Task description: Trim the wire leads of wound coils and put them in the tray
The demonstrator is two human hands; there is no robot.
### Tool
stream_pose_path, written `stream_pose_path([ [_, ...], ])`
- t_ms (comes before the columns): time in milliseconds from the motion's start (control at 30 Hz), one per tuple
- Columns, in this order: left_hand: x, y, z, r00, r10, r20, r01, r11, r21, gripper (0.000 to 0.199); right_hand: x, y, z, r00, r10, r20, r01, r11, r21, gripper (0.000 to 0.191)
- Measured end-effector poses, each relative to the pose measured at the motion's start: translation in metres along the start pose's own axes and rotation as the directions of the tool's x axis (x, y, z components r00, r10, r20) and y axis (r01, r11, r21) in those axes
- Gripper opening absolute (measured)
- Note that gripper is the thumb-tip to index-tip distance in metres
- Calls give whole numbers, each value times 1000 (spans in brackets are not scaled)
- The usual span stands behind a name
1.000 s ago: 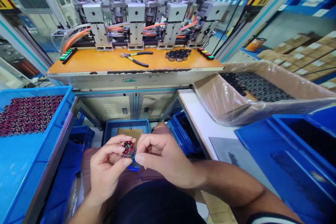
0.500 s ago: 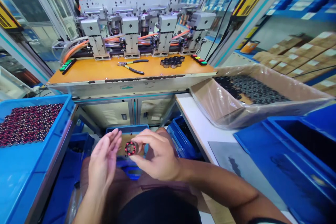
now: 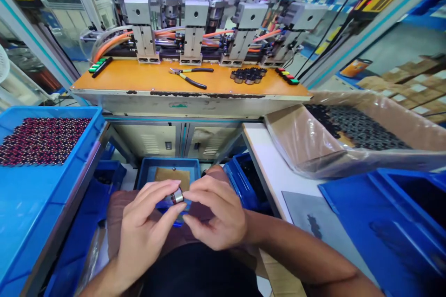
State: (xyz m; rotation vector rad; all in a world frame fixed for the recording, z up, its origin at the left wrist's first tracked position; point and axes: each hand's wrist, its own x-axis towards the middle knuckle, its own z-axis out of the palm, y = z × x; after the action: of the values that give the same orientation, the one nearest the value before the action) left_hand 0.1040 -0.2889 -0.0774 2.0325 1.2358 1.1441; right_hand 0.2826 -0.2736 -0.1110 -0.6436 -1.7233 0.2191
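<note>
A small round motor stator (image 3: 178, 195), with a silvery metal side and dark and red windings at its left end, is tilted sideways over my lap. My left hand (image 3: 148, 222) pinches it between thumb and fingertips. Close by on its right, my right hand (image 3: 218, 211) has thumb and index finger apart; the index tip is at the stator's right end, and whether it touches I cannot tell. Beneath the hands stands a blue bin (image 3: 146, 167) with brown cardboard (image 3: 163, 175) and a small dark piece inside.
Left, a blue tray (image 3: 35, 190) bears rows of red-wound stators (image 3: 45, 141). Ahead, pliers (image 3: 191, 76) and a cluster of dark ring parts (image 3: 248, 75) lie on the machine's orange table (image 3: 139, 79). Right, a plastic-lined carton (image 3: 299, 148) of dark parts stands beside blue bins (image 3: 379, 222).
The stator has passed from my right hand to my left and turned from facing me to side-on. My right fingers have loosened. The view has shifted slightly.
</note>
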Motion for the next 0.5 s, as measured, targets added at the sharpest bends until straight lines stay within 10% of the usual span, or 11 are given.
stream_pose_path([
  [167,-2,-2,-3,1000,-4,7,4,1000,-17,39,12,-14,-1,987,163,4,-160,967,198,4],
  [333,-2,2,-5,973,-229,24,228,945,-235,26,11,-15,2,926,377,22,-362,870,335,4],
  [500,-4,0,-11,985,-170,2,167,967,-191,25,5,-4,-22,845,520,123,-528,775,348,16],
])
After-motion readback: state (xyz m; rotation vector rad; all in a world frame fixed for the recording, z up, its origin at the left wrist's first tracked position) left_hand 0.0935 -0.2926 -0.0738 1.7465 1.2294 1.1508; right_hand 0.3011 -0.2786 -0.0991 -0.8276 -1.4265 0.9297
